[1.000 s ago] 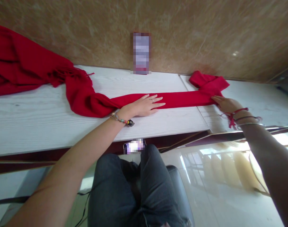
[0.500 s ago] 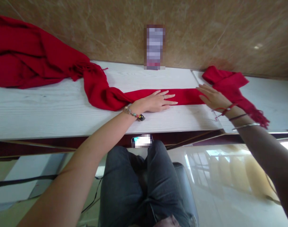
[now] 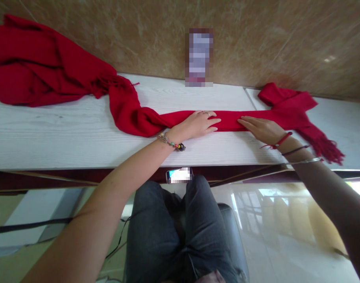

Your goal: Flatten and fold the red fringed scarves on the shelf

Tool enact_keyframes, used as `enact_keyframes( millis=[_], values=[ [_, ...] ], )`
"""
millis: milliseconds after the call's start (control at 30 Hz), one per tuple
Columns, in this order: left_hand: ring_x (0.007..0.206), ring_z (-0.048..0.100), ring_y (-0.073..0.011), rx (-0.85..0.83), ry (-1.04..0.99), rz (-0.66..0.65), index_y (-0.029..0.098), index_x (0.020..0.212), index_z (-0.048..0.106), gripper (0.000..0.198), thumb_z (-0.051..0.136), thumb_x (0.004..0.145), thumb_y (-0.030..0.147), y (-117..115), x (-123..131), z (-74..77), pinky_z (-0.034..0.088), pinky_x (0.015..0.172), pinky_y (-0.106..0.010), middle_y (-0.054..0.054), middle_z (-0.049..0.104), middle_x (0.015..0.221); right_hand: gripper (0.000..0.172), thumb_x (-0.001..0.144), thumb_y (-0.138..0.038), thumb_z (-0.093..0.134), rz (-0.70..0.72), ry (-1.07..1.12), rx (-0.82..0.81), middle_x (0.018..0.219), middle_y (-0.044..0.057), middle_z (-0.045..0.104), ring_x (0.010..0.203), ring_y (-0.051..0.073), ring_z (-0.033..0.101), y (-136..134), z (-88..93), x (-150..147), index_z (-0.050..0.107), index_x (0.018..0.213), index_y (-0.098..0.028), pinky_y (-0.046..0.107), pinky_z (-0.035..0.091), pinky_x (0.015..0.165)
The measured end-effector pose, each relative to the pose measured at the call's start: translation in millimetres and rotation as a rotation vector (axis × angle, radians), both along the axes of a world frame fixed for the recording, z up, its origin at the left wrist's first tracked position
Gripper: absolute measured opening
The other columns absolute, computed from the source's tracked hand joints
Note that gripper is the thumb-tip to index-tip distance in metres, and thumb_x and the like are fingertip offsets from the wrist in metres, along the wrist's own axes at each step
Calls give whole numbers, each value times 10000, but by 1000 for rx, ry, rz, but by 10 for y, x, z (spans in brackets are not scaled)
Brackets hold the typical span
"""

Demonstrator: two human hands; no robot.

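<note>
A red scarf (image 3: 229, 120) lies along the white table, flat and narrow in the middle, bunched toward the left, with a crossed part and fringe on the right. My left hand (image 3: 199, 124) rests on the flat strip with its fingers spread. To its right, my right hand (image 3: 262, 127) lies palm down on the same strip, its fingers stretched out. Neither hand grips the cloth. At the far left is a large rumpled heap of red fabric (image 3: 44, 67), with fringe beside the strip's bunched end.
The white wood-grain table (image 3: 50, 137) meets a brown marbled wall (image 3: 138, 35). A blurred upright rectangle (image 3: 199, 57) is at the wall. Below the table's front edge, a lit phone (image 3: 179, 175) sits near my knees.
My right hand has moved slightly left along the strip and now lies flatter on it. My left hand has stayed nearly in place, its fingers a little more bent. The view has shifted slightly.
</note>
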State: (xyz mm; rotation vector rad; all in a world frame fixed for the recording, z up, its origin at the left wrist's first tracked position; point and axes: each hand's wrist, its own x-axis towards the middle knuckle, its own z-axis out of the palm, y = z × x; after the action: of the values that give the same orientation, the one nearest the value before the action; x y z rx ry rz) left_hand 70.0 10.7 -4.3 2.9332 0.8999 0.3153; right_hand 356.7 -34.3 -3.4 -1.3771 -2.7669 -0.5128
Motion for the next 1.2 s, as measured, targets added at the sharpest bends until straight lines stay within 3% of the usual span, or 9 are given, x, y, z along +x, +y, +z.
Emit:
enact_keyframes(
  millis=[200, 367, 567, 800, 1033, 1200],
  values=[
    [1049, 535, -212, 86, -22, -12, 204, 1181, 607, 334, 453, 914, 332, -43, -32, 94, 400, 877, -321, -97, 546, 1208, 399, 938, -166, 318, 33, -101, -7, 1253, 174, 569, 1110, 242, 580, -80, 120, -96, 529, 1267, -84, 360, 509, 883],
    [1021, 540, -194, 80, -19, -82, 223, 1174, 607, 331, 511, 882, 347, -16, -80, 117, 406, 853, -293, -66, 570, 1175, 377, 930, -239, 386, 5, -81, -30, 1217, 165, 599, 1069, 242, 606, -71, 151, -134, 570, 1221, -85, 343, 513, 866],
    [989, 566, -174, 73, -34, -80, 218, 1124, 641, 294, 442, 919, 284, 16, -81, 106, 418, 839, -282, -52, 597, 1148, 405, 921, -310, 408, -19, -53, -20, 1193, 160, 618, 1047, 246, 616, -73, 151, -163, 582, 1208, -82, 344, 515, 858],
    [951, 592, -180, 86, -53, -59, 214, 1118, 643, 309, 409, 929, 282, 11, -77, 104, 445, 778, -285, -55, 622, 1123, 390, 885, -210, 383, -44, 4, -55, 1202, 55, 631, 1056, 208, 609, -25, 113, -111, 572, 1225, -211, 339, 515, 856],
    [1098, 541, -175, 21, -25, -119, 249, 1248, 552, 399, 458, 863, 204, 24, -121, 127, 410, 914, -278, -28, 547, 1286, 398, 861, -207, 381, -98, 70, -21, 1154, 54, 657, 1029, 211, 622, -55, 97, -124, 587, 1200, -220, 337, 516, 837],
    [1336, 311, -149, -68, 31, -131, 248, 1379, 397, 509, 355, 882, 148, 58, -106, 66, 240, 1087, -299, -5, 383, 1451, 370, 895, -251, 335, -121, 181, 1, 1107, 97, 672, 994, 215, 642, -70, 44, -57, 617, 1119, -165, 344, 520, 863]
  ],
)
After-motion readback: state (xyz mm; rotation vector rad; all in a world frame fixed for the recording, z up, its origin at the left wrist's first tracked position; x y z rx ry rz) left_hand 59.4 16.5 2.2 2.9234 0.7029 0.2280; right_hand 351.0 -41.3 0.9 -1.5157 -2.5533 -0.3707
